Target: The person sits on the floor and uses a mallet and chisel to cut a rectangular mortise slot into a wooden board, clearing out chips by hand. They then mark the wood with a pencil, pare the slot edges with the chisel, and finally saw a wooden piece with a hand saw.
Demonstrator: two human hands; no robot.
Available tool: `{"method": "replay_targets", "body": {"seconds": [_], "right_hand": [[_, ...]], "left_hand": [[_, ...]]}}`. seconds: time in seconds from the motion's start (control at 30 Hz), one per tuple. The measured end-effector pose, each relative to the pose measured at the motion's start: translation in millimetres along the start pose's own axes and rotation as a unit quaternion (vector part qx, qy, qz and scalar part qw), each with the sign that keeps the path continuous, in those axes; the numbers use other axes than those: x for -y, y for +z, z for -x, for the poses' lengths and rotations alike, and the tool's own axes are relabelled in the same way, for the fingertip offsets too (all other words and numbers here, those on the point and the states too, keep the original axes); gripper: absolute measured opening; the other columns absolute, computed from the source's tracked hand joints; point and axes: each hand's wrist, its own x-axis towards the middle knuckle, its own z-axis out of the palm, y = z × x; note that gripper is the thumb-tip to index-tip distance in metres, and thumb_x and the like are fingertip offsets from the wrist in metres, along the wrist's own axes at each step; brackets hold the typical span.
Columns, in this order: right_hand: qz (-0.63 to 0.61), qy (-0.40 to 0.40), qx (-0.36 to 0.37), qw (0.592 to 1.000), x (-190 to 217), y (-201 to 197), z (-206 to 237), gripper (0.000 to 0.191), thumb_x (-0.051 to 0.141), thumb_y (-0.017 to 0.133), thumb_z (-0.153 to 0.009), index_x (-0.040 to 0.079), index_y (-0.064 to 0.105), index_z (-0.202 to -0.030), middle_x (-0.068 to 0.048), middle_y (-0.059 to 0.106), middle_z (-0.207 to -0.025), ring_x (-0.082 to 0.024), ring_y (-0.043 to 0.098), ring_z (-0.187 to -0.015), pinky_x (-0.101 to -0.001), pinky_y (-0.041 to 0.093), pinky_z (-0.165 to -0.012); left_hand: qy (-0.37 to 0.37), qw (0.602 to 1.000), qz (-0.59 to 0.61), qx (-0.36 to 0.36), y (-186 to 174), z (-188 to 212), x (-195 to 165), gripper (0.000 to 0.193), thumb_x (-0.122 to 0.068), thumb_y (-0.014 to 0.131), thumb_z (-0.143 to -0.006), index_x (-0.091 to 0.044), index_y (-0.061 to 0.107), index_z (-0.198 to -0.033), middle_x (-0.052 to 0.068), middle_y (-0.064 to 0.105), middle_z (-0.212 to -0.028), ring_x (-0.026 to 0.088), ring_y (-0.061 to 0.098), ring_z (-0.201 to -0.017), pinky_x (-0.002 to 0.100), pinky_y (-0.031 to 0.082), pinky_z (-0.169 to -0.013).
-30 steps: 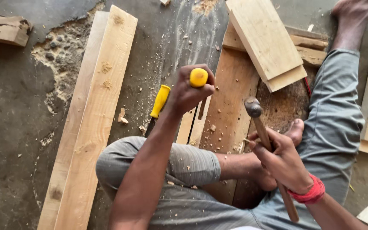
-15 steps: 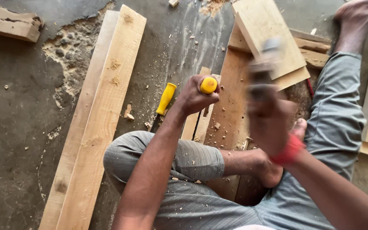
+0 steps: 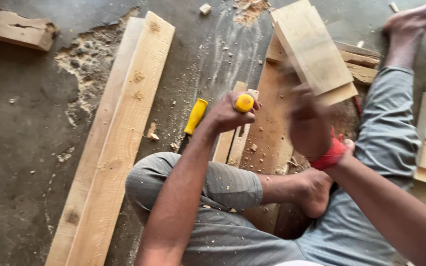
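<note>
While the left hand [image 3: 225, 116] clamps a yellow-handled chisel [image 3: 244, 104] upright on the narrow wood strip [image 3: 232, 143] near the floor's middle, the blurred right hand [image 3: 309, 123] (grip unreadable) swings close; a misjudged blow could strike knuckles. Rough planks [image 3: 124, 128], sawdust, gritty concrete floor [image 3: 20, 148].

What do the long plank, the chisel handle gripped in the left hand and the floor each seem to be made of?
Long plank: pale, unfinished sawn timber, with visible grain and knots.
Chisel handle in the left hand: glossy yellow, probably plastic.
Floor: grey, rough and chipped, likely concrete, dusted with sawdust.
</note>
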Motion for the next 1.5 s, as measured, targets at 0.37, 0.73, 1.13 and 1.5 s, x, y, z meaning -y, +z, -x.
{"method": "replay_targets", "body": {"seconds": [0.37, 0.73, 1.13, 1.5], "right_hand": [[-0.133, 0.296, 0.231, 0.917, -80.0, 22.9, 144.2, 0.025, 0.014, 0.07, -0.085, 0.0, 0.06, -0.105, -0.014, 0.064, -0.073, -0.02, 0.062, -0.068, -0.0372, 0.05, -0.062], [-0.249, 0.262, 0.18, 0.915, -70.8, 18.2, 124.4, 0.049, 0.029, 0.061, -0.096, 0.001, 0.059, -0.135, -0.02, 0.071, -0.115, -0.038, 0.066, -0.107, -0.0478, 0.053, -0.091], [-0.162, 0.343, 0.149, 0.913, -157.4, 57.9, 89.0, 0.055, 0.013, 0.064, -0.088, 0.009, 0.061, -0.142, -0.017, 0.072, -0.107, -0.03, 0.073, -0.097, -0.0431, 0.057, -0.084], [0.193, 0.168, 0.074, 0.964, -131.6, 48.6, 130.9, 0.053, 0.02, 0.07, -0.085, 0.01, 0.061, -0.137, -0.025, 0.058, -0.133, -0.042, 0.067, -0.106, -0.0473, 0.056, -0.087]], "left_hand": [[-0.057, 0.995, -0.021, -0.08, 3.4, -25.1, 11.2, 0.016, -0.025, 0.075, -0.073, -0.011, 0.076, -0.081, 0.001, 0.076, -0.074, 0.011, 0.073, -0.069, 0.03, 0.059, -0.064], [0.315, 0.927, -0.169, -0.111, 61.7, 7.0, -60.2, 0.041, -0.032, 0.086, -0.075, -0.014, 0.072, -0.109, 0.008, 0.072, -0.104, 0.028, 0.071, -0.103, 0.038, 0.057, -0.086], [-0.215, 0.852, -0.438, -0.19, -37.0, -28.0, 23.9, 0.044, -0.019, 0.072, -0.087, -0.011, 0.063, -0.13, 0.017, 0.062, -0.131, 0.032, 0.065, -0.117, 0.048, 0.055, -0.102], [-0.365, 0.834, -0.342, -0.232, -38.1, -18.1, 106.1, 0.04, -0.019, 0.07, -0.09, -0.009, 0.058, -0.127, 0.017, 0.069, -0.11, 0.032, 0.07, -0.1, 0.046, 0.057, -0.079]]}}
